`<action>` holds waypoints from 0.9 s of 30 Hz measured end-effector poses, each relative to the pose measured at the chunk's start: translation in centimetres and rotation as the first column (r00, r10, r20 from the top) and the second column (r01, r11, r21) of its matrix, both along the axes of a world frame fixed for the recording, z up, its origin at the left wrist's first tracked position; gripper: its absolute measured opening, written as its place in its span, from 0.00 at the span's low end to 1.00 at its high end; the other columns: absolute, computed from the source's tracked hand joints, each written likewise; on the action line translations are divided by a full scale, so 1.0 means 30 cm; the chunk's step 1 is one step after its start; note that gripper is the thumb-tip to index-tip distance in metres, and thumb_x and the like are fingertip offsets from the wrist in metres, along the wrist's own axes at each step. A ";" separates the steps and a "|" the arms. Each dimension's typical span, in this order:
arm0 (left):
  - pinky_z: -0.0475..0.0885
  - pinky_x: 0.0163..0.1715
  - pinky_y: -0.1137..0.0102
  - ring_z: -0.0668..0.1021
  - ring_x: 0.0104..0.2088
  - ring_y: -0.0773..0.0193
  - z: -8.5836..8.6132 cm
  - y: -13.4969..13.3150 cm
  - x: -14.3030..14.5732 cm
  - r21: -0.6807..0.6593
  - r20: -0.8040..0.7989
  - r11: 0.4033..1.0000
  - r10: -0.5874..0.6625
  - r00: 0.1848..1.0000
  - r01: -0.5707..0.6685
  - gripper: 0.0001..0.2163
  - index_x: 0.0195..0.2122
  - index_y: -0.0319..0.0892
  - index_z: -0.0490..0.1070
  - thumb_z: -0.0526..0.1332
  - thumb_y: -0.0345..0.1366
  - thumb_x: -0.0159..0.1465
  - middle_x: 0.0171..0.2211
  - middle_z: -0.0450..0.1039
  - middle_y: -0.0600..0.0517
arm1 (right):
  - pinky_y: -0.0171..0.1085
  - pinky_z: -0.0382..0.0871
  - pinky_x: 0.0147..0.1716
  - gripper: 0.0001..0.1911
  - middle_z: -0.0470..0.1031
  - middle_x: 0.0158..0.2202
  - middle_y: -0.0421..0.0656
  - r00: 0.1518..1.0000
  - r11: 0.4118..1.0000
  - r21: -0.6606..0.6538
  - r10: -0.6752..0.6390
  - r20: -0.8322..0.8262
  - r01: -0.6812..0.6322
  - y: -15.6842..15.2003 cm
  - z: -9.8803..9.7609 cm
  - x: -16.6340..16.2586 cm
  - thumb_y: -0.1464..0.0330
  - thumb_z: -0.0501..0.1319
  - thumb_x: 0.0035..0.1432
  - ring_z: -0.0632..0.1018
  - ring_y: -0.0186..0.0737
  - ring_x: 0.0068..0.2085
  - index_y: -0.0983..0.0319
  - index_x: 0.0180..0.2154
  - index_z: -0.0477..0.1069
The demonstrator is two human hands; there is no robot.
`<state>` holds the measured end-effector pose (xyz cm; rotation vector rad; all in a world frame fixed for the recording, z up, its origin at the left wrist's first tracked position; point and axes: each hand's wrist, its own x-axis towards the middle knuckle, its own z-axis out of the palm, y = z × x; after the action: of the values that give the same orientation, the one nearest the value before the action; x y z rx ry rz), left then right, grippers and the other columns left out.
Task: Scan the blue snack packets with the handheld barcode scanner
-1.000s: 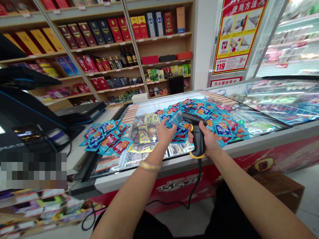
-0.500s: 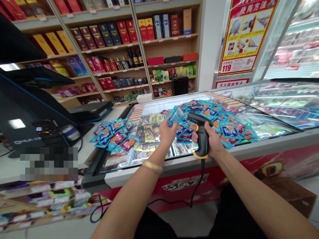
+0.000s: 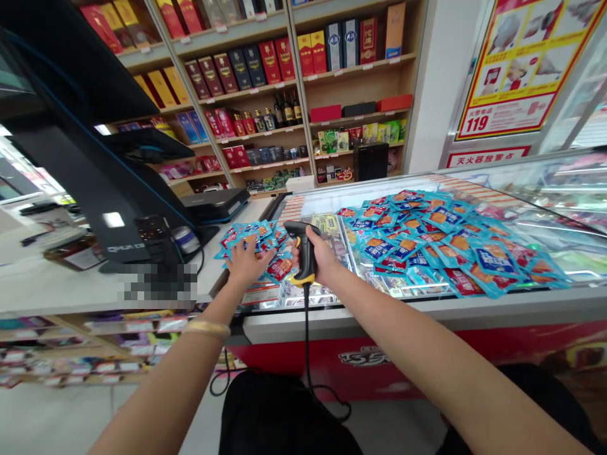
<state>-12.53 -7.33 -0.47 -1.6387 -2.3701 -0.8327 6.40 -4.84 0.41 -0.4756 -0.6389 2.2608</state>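
My left hand lies over the smaller pile of blue snack packets, fingers spread apart, touching the top ones. Whether a packet is under the fingertips is hidden. In my right hand is a black and yellow handheld barcode scanner, gripped upright by its handle just right of that pile. A black cable hangs down from it. Further right, a larger heap of the same blue packets, with red and dark blue labels, spreads over the glass top of the chest freezer.
At left, a checkout counter carries a black terminal and a flat dark device. Shelves of boxes and bottles stand behind the freezer. A red and yellow poster hangs at right.
Both hands and the scanner have moved left. The left hand, which held a packet up before the scanner, now rests on the left pile. The view has turned left.
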 end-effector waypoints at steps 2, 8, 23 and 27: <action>0.49 0.59 0.38 0.50 0.67 0.33 -0.028 -0.009 -0.001 -0.157 -0.106 0.987 0.016 0.994 -0.033 0.38 0.64 0.47 0.59 0.60 0.58 0.55 0.69 0.45 0.40 | 0.30 0.62 0.16 0.26 0.66 0.15 0.39 0.999 1.000 -0.028 -0.005 0.036 0.006 0.009 -0.013 -0.054 0.48 0.52 0.62 0.67 0.31 0.16 0.63 0.26 0.64; 0.48 0.59 0.36 0.45 0.68 0.33 -0.043 0.023 -0.011 -0.266 -0.159 0.962 0.015 0.987 -0.057 0.41 0.67 0.49 0.53 0.56 0.63 0.55 0.70 0.38 0.38 | 0.30 0.61 0.16 0.24 0.67 0.14 0.40 0.996 1.000 -0.006 -0.010 0.087 0.011 0.021 -0.039 -0.074 0.52 0.50 0.65 0.68 0.32 0.15 0.63 0.26 0.65; 0.58 0.62 0.54 0.61 0.64 0.50 -0.003 0.100 0.366 0.276 -0.111 0.837 -0.461 0.881 0.473 0.32 0.61 0.40 0.60 0.64 0.46 0.57 0.62 0.59 0.37 | 0.30 0.65 0.20 0.23 0.67 0.18 0.39 0.978 0.946 0.253 -0.209 -0.003 0.203 -0.018 0.012 0.323 0.48 0.59 0.56 0.68 0.31 0.19 0.63 0.29 0.68; 0.62 0.60 0.56 0.65 0.62 0.51 -0.075 0.144 0.567 0.279 -0.028 0.686 -0.693 0.720 0.672 0.32 0.61 0.40 0.59 0.64 0.44 0.57 0.59 0.62 0.38 | 0.33 0.65 0.20 0.24 0.67 0.19 0.38 0.940 0.893 0.313 -0.342 0.008 0.322 -0.019 -0.008 0.493 0.45 0.61 0.52 0.69 0.33 0.20 0.61 0.30 0.67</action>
<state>4.47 -3.02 -2.71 -2.4192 -1.5208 -1.2820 21.19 -5.42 0.16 -0.4622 -0.8561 1.7896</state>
